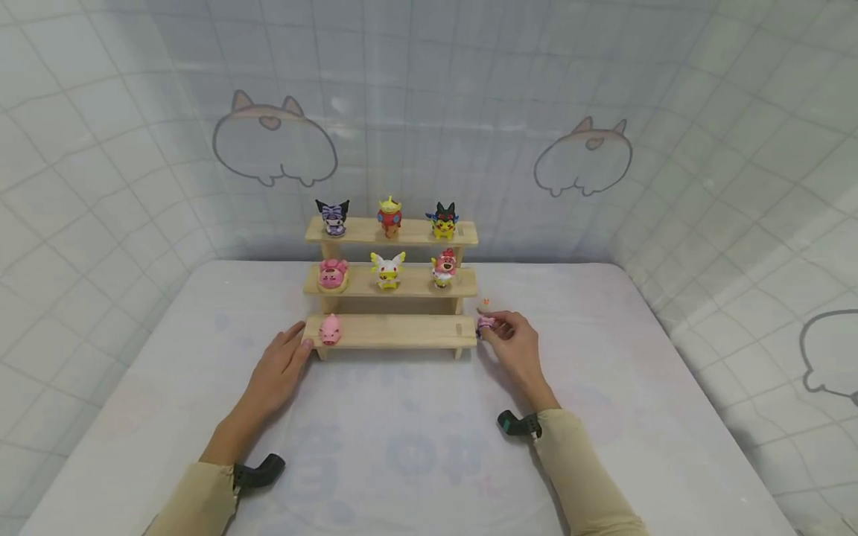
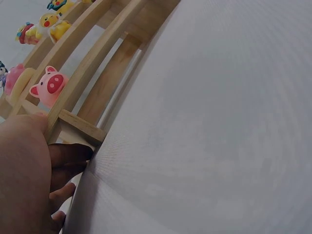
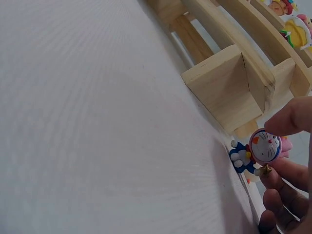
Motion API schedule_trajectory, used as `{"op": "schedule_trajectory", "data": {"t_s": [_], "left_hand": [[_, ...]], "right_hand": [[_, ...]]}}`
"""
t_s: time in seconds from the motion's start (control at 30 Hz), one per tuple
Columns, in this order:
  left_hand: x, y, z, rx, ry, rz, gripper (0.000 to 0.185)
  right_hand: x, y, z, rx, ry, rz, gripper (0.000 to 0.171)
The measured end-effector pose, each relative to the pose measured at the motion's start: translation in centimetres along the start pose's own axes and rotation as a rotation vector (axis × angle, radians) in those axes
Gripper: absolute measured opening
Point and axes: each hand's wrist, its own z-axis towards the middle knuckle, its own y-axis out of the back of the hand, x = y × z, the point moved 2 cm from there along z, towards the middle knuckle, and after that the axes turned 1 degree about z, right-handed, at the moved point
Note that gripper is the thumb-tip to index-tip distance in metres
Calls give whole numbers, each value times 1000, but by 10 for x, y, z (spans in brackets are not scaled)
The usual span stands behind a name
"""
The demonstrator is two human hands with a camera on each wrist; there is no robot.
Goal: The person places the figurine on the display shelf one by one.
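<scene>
A three-tier wooden display stand [image 1: 395, 332] bears several small figurines. My left hand [image 1: 278, 372] holds the left end of its lowest board, the thumb near the front corner; in the left wrist view the fingers [image 2: 68, 153] reach beneath the board's end. Close to this hand, a pink pig figurine [image 1: 330, 330] sits on the lowest board. Beside the board's right end, my right hand [image 1: 515, 348] pinches a blue-and-white cat figurine [image 3: 263, 146] with a round whiskered face and pink on its head. The thumb and fingertips hold its head, low over the tabletop.
On the middle tier stand a pink bear figurine [image 1: 333, 275], a white-and-yellow one [image 1: 388, 271] and a red-hooded one [image 1: 443, 269]. Three more line the top tier, including a black-eared figurine [image 1: 334, 218]. A small orange-topped item [image 1: 485, 303] is behind my right hand on the white cloth [image 1: 415, 424].
</scene>
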Motion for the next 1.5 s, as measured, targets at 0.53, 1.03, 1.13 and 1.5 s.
{"op": "schedule_trajectory", "data": {"t_s": [0.53, 1.03, 1.13, 1.5], "left_hand": [[-1, 0, -1, 35, 27, 3, 60], [-3, 0, 2, 40, 32, 3, 60], [-3, -1, 2, 38, 29, 0, 60], [-2, 0, -1, 15, 10, -12, 59]], "right_hand": [[-3, -1, -6, 8, 40, 65, 31], [-4, -2, -3, 34, 42, 98, 31], [-4, -1, -3, -1, 71, 114, 30], [4, 1, -3, -127, 178, 234, 25]]}}
